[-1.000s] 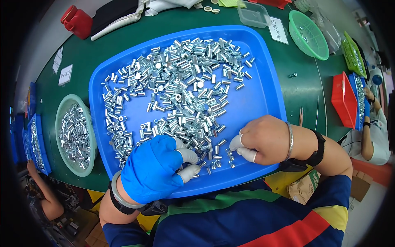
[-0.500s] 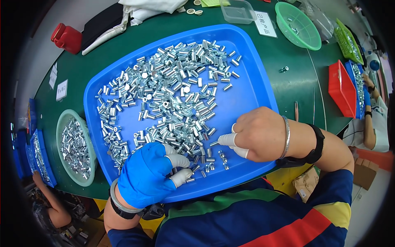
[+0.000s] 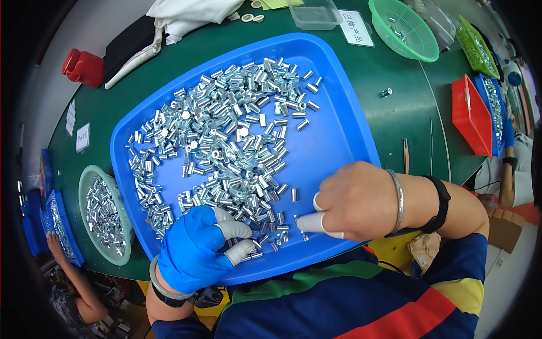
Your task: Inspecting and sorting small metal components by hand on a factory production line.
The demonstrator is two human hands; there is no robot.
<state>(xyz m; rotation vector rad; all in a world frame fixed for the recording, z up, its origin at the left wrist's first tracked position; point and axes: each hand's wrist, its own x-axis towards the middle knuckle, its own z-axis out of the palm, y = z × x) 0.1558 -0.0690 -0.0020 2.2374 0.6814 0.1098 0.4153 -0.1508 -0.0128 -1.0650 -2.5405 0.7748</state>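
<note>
- On the green table, a big blue tray takes the middle place, and many short silver metal pieces lie in it, heaped mostly toward its left and centre.
- The left hand wears a blue covering with white caps on thumb and finger; it is at the near edge of the heap. Its capped fingertips are bent, a little apart, just by some pieces; I cannot tell whether they grip one.
- The right hand is bare except for white finger caps, and it is over the near right part of the tray. Its fingers are curled, and one capped finger points to the left, close beside a few small shiny pieces on the tray floor. Whether it pinches something, I cannot tell.
- To the left of the tray, a pale green basket is full of similar pieces.
- To the right, one loose piece lies on the table, with tweezers and a thin rod nearer to the person.
- Farther right is a red bin; a bright green basket with few pieces is at the upper right.
</note>
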